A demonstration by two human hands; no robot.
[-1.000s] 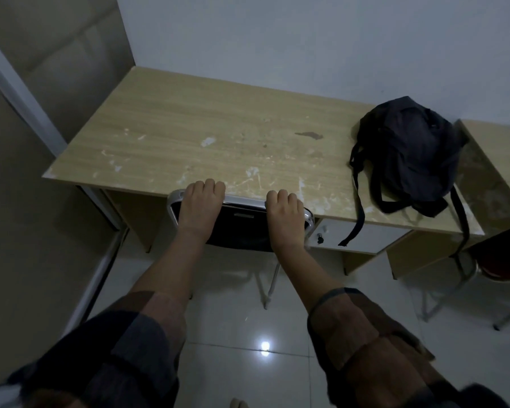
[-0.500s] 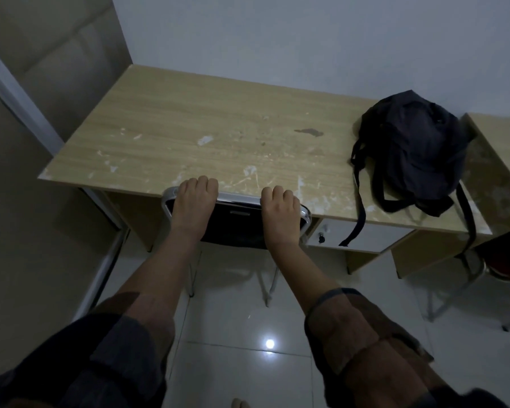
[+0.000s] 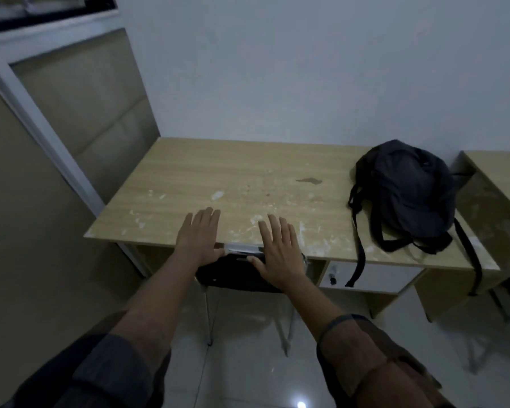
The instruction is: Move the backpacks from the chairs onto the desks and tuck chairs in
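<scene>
Both hands have come off the chair's top rail since the earlier frames, where the fingers were curled over it; they are now flat and open, and the view has tilted up to take in more of the wall. Left hand [image 3: 200, 237] is extended palm down over the front edge of the desk [image 3: 248, 178], fingers straight and slightly spread, gripping nothing. Right hand [image 3: 277, 252] is in the same attitude just to its right, fingers spread, thumb out to the side over the dark backrest; whether either palm touches the rail cannot be told. Chair [image 3: 239, 270] stands pushed in under the desk, its chrome top rail showing between the two hands right at the desk edge, its metal legs on the pale tiled floor [image 3: 248, 378]. Backpack [image 3: 407, 189], dark and slumped, lies on the right end of the same desktop close to the wall, with two straps hanging down over the front edge (one falls in front of the white drawer [image 3: 374, 275], which has a key in its lock). Desktop is light wood grain with white scuffs and one dark stain near the middle. Second desk [image 3: 495, 184] adjoins on the right, only partly in view. Dark rolled sleeves cover both forearms at the bottom of the frame. Padded beige panel [image 3: 80, 107] and a white frame occupy the left side.
</scene>
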